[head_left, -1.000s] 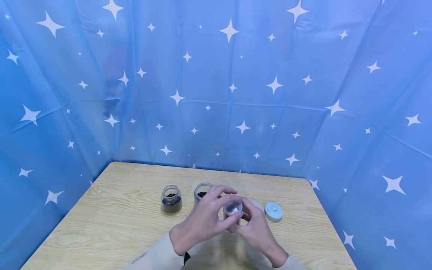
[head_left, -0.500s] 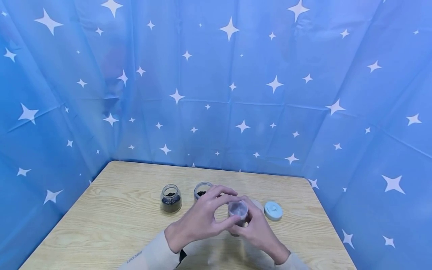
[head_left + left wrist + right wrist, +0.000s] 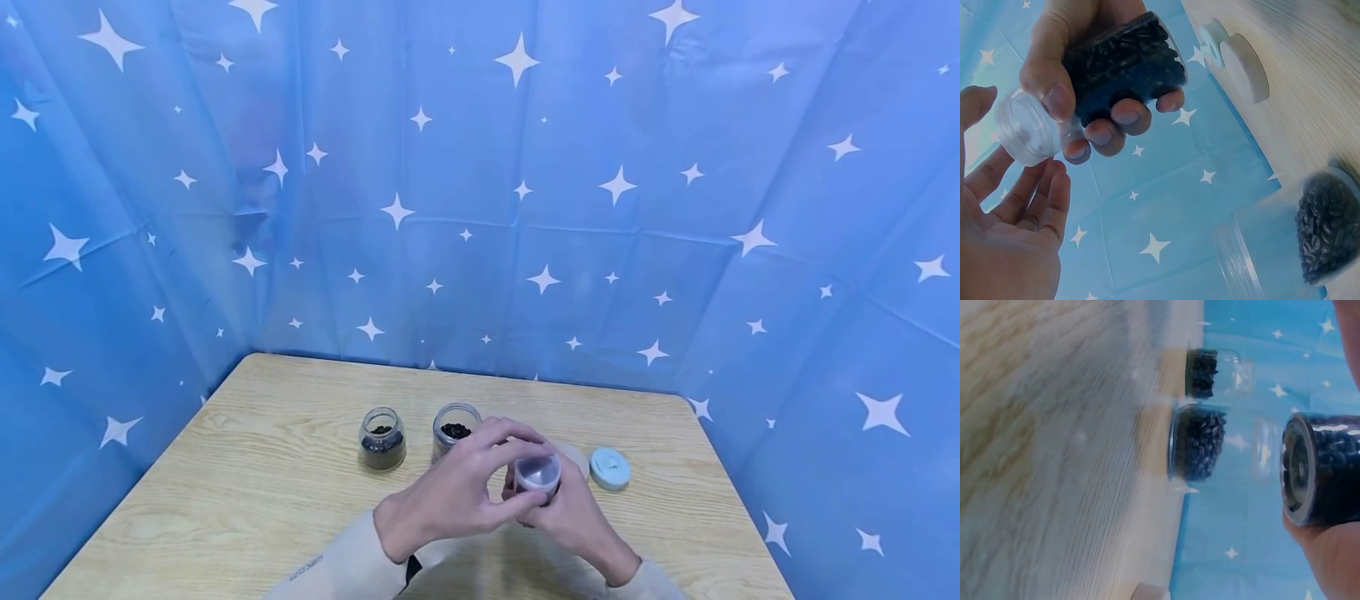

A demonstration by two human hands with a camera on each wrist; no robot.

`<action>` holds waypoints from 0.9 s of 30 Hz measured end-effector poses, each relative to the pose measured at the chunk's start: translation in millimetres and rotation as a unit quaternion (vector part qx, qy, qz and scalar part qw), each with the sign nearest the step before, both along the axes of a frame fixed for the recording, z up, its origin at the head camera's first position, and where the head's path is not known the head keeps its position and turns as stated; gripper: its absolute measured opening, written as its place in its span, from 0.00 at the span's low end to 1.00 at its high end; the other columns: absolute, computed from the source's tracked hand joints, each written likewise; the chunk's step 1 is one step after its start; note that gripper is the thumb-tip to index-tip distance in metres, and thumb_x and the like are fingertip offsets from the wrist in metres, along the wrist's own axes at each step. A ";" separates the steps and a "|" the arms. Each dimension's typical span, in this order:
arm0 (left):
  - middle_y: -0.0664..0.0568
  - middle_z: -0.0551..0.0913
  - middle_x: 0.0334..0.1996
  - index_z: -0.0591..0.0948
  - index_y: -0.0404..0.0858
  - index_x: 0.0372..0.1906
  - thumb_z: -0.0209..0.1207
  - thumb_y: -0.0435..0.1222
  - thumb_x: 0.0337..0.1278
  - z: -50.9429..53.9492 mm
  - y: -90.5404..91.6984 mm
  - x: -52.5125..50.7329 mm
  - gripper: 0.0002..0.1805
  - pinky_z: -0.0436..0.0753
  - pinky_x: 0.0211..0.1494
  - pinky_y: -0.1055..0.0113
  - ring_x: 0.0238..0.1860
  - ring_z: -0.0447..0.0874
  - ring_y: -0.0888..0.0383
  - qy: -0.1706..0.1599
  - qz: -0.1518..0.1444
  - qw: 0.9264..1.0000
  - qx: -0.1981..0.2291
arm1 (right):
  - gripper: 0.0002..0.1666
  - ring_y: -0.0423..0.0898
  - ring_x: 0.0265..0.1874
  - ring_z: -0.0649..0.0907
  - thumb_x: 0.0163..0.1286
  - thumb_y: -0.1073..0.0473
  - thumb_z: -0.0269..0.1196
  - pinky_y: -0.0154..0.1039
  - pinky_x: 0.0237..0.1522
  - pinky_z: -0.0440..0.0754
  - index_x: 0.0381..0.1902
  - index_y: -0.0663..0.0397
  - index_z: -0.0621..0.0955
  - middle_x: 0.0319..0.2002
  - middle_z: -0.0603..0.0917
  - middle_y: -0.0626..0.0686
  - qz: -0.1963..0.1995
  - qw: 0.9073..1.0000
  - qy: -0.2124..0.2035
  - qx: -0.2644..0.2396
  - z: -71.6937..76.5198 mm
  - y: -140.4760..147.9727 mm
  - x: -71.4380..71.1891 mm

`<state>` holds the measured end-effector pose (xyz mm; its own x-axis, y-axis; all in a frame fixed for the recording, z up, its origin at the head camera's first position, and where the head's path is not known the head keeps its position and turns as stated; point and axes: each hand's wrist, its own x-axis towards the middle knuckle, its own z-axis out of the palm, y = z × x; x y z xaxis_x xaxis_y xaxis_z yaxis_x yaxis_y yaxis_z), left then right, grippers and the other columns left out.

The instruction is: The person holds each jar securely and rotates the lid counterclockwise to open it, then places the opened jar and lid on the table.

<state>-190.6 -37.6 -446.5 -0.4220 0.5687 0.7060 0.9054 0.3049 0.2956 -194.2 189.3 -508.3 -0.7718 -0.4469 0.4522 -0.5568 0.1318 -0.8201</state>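
My right hand (image 3: 576,517) grips a jar of dark beans (image 3: 1129,65), with its fingers curled round the side. A clear, ribbed lid (image 3: 1025,128) tops this jar, facing up toward the head camera. Around that lid curve the fingers and thumb of my left hand (image 3: 450,483); in the left wrist view several fingertips lie against its edge, while the thumb looks slightly apart. The jar's base faces the right wrist camera. Part of the jar is hidden behind both hands in the head view.
Two uncapped glass jars with dark beans, the left jar (image 3: 382,442) and the middle jar (image 3: 455,425), stand on the wooden table (image 3: 262,467). A light blue lid (image 3: 610,468) lies to the right beside a pale lid (image 3: 573,457). A starry blue curtain (image 3: 480,167) surrounds the table.
The held jar has shifted slightly right and its top now tilts more toward me. Both hands stay at it. The standing jars and table lids have not moved.
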 end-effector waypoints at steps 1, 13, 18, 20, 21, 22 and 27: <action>0.52 0.88 0.69 0.89 0.44 0.69 0.76 0.46 0.78 0.3 0.5 0.0 0.23 0.86 0.73 0.72 0.73 0.87 0.57 0.001 -0.002 1.000 -0.001 | 0.28 0.38 0.42 0.91 0.68 0.73 0.79 0.41 0.40 0.93 0.62 0.50 0.83 0.43 0.92 0.56 0.002 1.000 0.001 -0.001 0.6 -0.4 -0.1; 0.53 0.90 0.67 0.90 0.43 0.66 0.73 0.42 0.80 2.4 4.2 -1.5 0.17 0.87 0.73 0.72 0.70 0.89 0.58 0.000 -0.020 1.000 -0.001 | 0.21 0.38 0.42 0.91 0.71 0.70 0.79 0.40 0.43 0.93 0.56 0.50 0.85 0.45 0.93 0.53 0.007 0.999 -0.029 0.018 3.7 -3.0 2.3; 0.53 0.90 0.67 0.91 0.43 0.66 0.74 0.41 0.80 2.6 3.5 -0.7 0.18 0.87 0.73 0.72 0.71 0.89 0.58 0.001 -0.014 1.000 -0.003 | 0.22 0.37 0.45 0.90 0.72 0.69 0.78 0.39 0.45 0.92 0.59 0.53 0.84 0.48 0.92 0.53 0.009 0.999 -0.024 0.029 4.9 -2.1 2.9; 0.53 0.90 0.67 0.91 0.43 0.66 0.74 0.41 0.80 2.7 3.2 -0.4 0.17 0.87 0.73 0.73 0.71 0.89 0.58 0.001 -0.011 1.000 -0.002 | 0.23 0.37 0.46 0.89 0.74 0.69 0.77 0.38 0.46 0.92 0.62 0.53 0.83 0.51 0.91 0.52 0.014 0.999 -0.020 0.032 5.3 -1.1 3.3; 0.52 0.90 0.67 0.91 0.43 0.66 0.74 0.41 0.80 2.8 3.0 -0.4 0.17 0.87 0.73 0.73 0.71 0.89 0.58 0.001 -0.011 1.000 -0.001 | 0.23 0.37 0.47 0.89 0.75 0.69 0.76 0.38 0.47 0.91 0.63 0.53 0.82 0.52 0.91 0.52 0.019 0.999 -0.016 0.034 5.3 -0.7 3.4; 0.52 0.91 0.67 0.91 0.42 0.66 0.74 0.40 0.80 2.9 2.8 -0.5 0.17 0.87 0.72 0.73 0.70 0.89 0.58 0.002 -0.009 1.000 0.001 | 0.24 0.37 0.47 0.88 0.76 0.70 0.75 0.38 0.47 0.91 0.65 0.53 0.82 0.53 0.90 0.53 0.024 0.999 -0.011 0.034 5.2 -0.2 3.2; 0.52 0.91 0.65 0.91 0.41 0.65 0.74 0.40 0.79 3.8 1.9 -0.8 0.17 0.87 0.71 0.74 0.69 0.90 0.57 0.013 0.000 1.000 0.007 | 0.29 0.40 0.52 0.88 0.82 0.70 0.70 0.39 0.50 0.93 0.73 0.47 0.76 0.59 0.87 0.57 0.048 0.998 0.002 0.032 4.1 0.7 0.8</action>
